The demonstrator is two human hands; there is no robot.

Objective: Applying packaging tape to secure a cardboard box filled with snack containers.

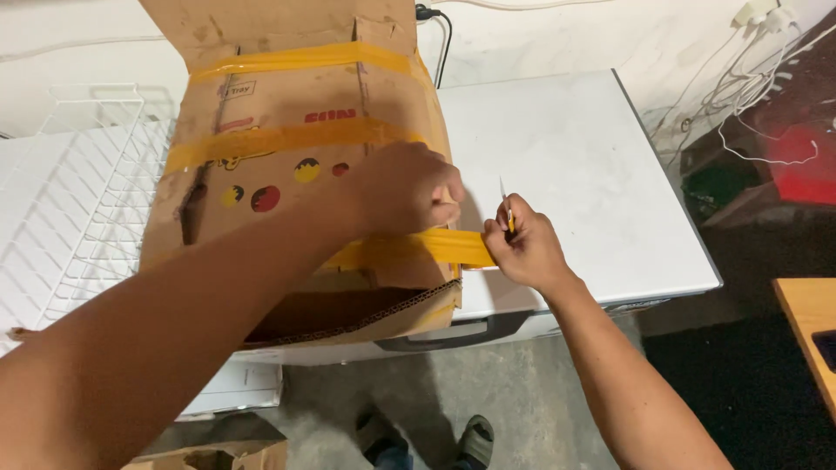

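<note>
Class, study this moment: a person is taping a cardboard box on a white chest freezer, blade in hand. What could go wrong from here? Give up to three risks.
1. The right hand holds a small cutter blade close to the left hand pressing the yellow tape; a slip might nick a finger.
2. The cardboard box overhangs the freezer's front edge, so pulling on the tape might tip it off.
3. The taut strip could twist and stick to itself.

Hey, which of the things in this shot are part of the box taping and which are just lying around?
In use:
- brown cardboard box
- yellow tape strip
- small yellow-handled blade, in the right hand
- left hand, pressing the box
- white chest freezer lid, underneath

Lying about:
- white wire rack
- white cables
- wooden table corner
</note>
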